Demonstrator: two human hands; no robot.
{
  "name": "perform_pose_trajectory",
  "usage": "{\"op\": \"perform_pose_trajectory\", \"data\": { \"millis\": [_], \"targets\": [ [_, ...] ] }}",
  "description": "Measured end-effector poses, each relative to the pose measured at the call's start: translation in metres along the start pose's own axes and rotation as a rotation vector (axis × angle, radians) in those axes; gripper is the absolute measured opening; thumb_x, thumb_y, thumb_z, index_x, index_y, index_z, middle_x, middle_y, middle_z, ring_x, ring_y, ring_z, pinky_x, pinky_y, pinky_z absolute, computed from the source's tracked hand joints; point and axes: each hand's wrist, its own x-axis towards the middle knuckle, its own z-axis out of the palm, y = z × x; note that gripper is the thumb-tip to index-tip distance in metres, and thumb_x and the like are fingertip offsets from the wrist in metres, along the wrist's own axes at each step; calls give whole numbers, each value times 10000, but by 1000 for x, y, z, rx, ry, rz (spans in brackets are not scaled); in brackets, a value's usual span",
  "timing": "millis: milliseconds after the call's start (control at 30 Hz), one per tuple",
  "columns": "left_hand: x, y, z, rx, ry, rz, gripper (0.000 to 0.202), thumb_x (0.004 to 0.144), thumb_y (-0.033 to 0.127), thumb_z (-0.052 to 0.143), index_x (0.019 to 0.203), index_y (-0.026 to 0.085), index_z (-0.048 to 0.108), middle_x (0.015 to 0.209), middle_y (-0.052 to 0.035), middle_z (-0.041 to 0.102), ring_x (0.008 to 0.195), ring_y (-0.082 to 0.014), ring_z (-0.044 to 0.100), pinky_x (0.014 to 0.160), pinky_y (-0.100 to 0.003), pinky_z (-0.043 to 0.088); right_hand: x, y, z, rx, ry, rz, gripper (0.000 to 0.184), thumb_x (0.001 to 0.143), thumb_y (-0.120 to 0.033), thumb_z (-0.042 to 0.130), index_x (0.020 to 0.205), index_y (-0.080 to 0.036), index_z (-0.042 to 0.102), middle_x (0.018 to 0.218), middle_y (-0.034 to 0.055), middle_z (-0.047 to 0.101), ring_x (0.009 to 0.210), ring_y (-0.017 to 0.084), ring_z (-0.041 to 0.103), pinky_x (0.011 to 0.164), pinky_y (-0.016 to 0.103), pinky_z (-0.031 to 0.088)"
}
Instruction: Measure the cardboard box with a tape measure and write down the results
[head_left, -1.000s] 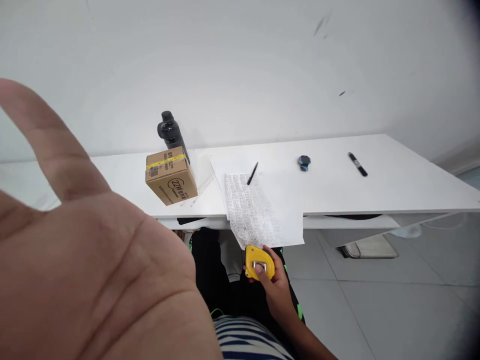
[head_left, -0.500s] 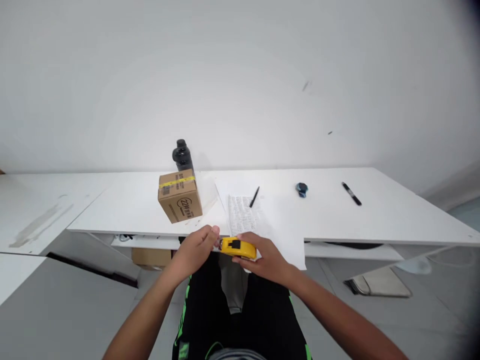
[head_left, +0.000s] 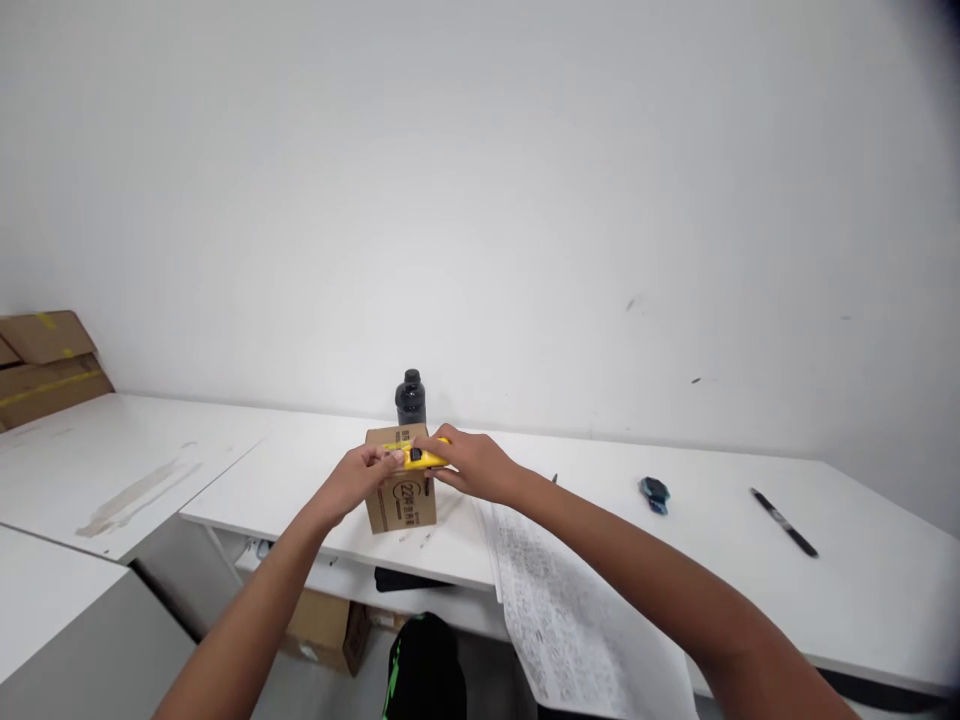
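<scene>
My right hand (head_left: 474,465) is closed on a yellow tape measure (head_left: 421,457), holding it over the top of a small cardboard box (head_left: 401,497) on the white table (head_left: 315,470). My left hand (head_left: 358,478) is pinched at the tape measure's left end, right at the box's top front edge. Behind the box stands a black bottle (head_left: 410,398), only its upper part showing.
A large sheet of written paper (head_left: 570,610) hangs over the table's near edge. A black pen (head_left: 784,521) and a small dark blue object (head_left: 654,493) lie at the right. Flat cardboard (head_left: 41,365) leans at the far left. Another box (head_left: 322,625) sits under the table.
Both hands have gone forward from my lap to the cardboard box, carrying the tape measure with them. The camera has tilted up, showing more wall.
</scene>
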Motion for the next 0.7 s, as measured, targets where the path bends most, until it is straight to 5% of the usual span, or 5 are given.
{"op": "perform_pose_trajectory", "data": {
  "millis": [167,333,533,700],
  "targets": [
    [43,-26,-43,193,187,-141,542,660,730,553,679,199,444,754,-63,594,720,-222,577,597,-309,409,32,57,-4,49,-175,302,471,819,-235,611,1269,-314,496,1194,59,539,802,145,588,598,219,382],
    [61,-54,-47,313,102,-306,588,639,757,530,765,183,508,892,-140,648,762,-273,629,588,-333,423,45,96,11,87,-346,414,481,705,-100,651,1158,-256,614,1141,70,591,940,199,595,680,230,413],
    [66,-62,-34,327,5,-367,572,652,745,513,817,198,492,958,-146,679,781,-284,647,602,-357,440,57,74,39,126,-202,240,480,785,-108,599,1245,-242,569,1165,77,574,978,189,578,756,248,416],
    [69,-70,-35,271,40,-314,477,701,665,517,772,194,499,818,-98,669,700,-241,632,585,-322,420,60,58,39,11,-206,295,483,823,-126,573,1290,-235,520,1178,87,552,961,184,578,702,238,395]
  ]
}}
